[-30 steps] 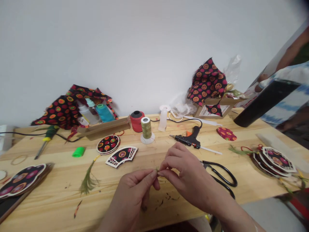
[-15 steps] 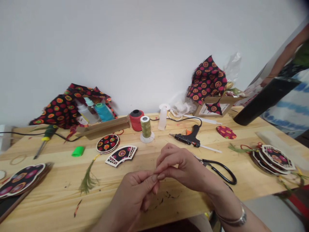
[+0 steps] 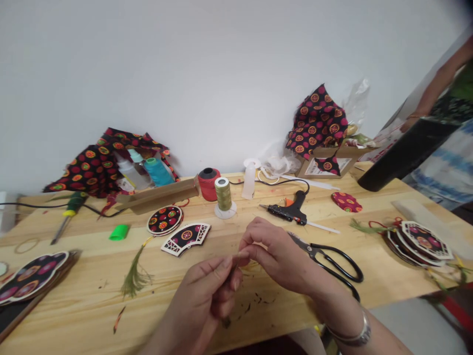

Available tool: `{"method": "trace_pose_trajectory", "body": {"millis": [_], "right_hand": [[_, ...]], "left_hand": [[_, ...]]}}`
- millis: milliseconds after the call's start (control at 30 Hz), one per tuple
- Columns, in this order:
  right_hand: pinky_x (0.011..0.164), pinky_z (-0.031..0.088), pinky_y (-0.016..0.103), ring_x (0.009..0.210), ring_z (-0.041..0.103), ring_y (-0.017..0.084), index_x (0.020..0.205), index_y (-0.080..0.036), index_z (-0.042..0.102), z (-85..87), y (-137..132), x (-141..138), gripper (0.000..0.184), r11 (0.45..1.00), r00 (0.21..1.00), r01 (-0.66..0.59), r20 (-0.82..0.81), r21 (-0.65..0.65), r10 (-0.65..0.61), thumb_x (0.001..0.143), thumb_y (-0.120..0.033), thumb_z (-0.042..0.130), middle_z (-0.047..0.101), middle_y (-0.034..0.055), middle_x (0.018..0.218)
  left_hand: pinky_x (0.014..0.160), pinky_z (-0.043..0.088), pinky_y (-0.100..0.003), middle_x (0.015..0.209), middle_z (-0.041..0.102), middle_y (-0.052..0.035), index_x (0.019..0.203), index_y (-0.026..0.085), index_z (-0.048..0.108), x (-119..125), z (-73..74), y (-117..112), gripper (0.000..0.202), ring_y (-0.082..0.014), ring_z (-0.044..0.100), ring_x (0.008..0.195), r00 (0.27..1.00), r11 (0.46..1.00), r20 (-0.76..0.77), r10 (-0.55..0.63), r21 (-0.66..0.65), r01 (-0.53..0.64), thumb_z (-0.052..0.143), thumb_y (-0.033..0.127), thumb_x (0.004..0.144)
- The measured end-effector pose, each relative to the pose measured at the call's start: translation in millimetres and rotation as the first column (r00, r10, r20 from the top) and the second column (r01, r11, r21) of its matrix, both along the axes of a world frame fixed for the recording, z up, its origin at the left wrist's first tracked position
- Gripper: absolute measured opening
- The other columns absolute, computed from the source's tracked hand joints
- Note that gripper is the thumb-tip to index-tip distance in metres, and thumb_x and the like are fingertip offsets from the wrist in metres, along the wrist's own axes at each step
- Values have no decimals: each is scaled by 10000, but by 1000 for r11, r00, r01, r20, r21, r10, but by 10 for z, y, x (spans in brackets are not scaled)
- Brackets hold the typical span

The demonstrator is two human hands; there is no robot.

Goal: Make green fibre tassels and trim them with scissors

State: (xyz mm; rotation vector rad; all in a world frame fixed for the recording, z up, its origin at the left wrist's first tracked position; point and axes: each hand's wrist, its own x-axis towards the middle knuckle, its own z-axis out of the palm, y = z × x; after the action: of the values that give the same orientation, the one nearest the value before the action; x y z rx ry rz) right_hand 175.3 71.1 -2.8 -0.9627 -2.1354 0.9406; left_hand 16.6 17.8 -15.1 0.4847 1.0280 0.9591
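Low over the front of the wooden table (image 3: 92, 301), my left hand (image 3: 207, 301) and my right hand (image 3: 275, 254) meet at the fingertips. Both pinch a thin olive-green strand (image 3: 236, 264), too fine to name. The fingers of each hand are closed on it. Black-handled scissors (image 3: 332, 264) lie just right of my right hand. A black glue gun (image 3: 290, 212) rests behind it. A spool of olive thread (image 3: 223, 197) and a red spool (image 3: 209, 183) stand farther back.
Fan-shaped (image 3: 186, 237) and round (image 3: 165, 219) patterned ornaments and a green tassel (image 3: 135, 276) lie left of centre. More ornaments are stacked at the right (image 3: 421, 241) and left (image 3: 29, 275) edges. Patterned fabric (image 3: 96, 165), bottles and boxes line the wall. Another person (image 3: 447, 128) stands at far right.
My right hand has shifted slightly left and nearer, its wrist bracelet now showing. My left hand has dropped a little. The person at right has moved back.
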Motion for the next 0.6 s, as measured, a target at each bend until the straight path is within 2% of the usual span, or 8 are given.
{"method": "trace_pose_trajectory", "body": {"millis": [133,367,500,600], "right_hand": [[729,405,251,802,511,140,698,-157,588,7,-2,-5,195,1000,1000,9,9,-2,-9,829,-25,528,583,1,720],[704,410,252,783,511,143,699,-156,595,7,-10,-4,167,999,999,33,20,6,-33,834,-68,549,565,5,714],[712,413,254,786,517,141,696,-158,607,12,-15,-8,165,999,999,35,6,2,-35,819,-60,560,572,2,708],[728,424,267,791,539,143,745,-169,638,-8,-21,6,152,998,997,52,-57,-47,-54,859,-148,541,606,9,740]], "left_hand": [[381,152,-160,552,468,33,703,109,691,14,-15,9,196,-45,211,458,1000,1000,-12,6,15,-6,685,300,746],[370,168,-152,549,493,28,710,110,711,37,17,-11,212,-31,246,434,996,999,-87,20,32,-18,739,319,680],[360,167,-155,521,485,35,653,114,705,54,17,-14,208,-26,245,412,992,999,-128,13,47,-7,756,316,649],[356,166,-153,509,470,40,622,119,693,61,9,-13,210,-28,247,411,990,998,-134,36,49,-30,764,316,631]]}}
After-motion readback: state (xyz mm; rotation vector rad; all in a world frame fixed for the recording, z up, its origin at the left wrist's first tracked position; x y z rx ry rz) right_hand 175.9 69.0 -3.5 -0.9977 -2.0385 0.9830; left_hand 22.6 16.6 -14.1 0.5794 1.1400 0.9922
